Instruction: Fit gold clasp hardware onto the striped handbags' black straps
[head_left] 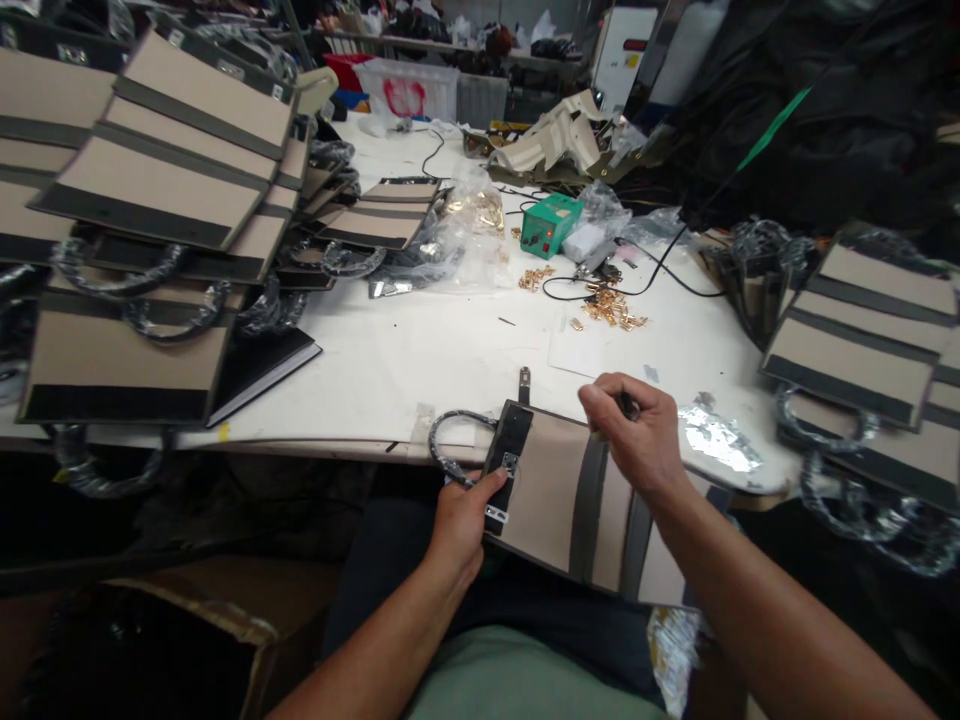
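A beige bag panel (555,470) with dark stripes leans over the front edge of the table, partly on my lap. My left hand (463,520) grips its dark top band, thumb pressed beside a small metal fitting (509,462). A second, pale metal fitting (496,514) shows on the same band below the thumb. The plastic-wrapped handle (442,440) loops out to the left, and a short dark strap (524,385) with metal on it sticks out beyond the panel. Above the panel's right part, my right hand (637,425) is closed around something small and dark, mostly hidden by the fingers.
Stacked bag panels with wrapped handles stand at left (187,150) and right (862,330). On the white table (397,350) are a green control box (551,224), gold-coloured metal pieces (615,308), black cable and clear plastic bags. A cardboard box (247,610) sits below left.
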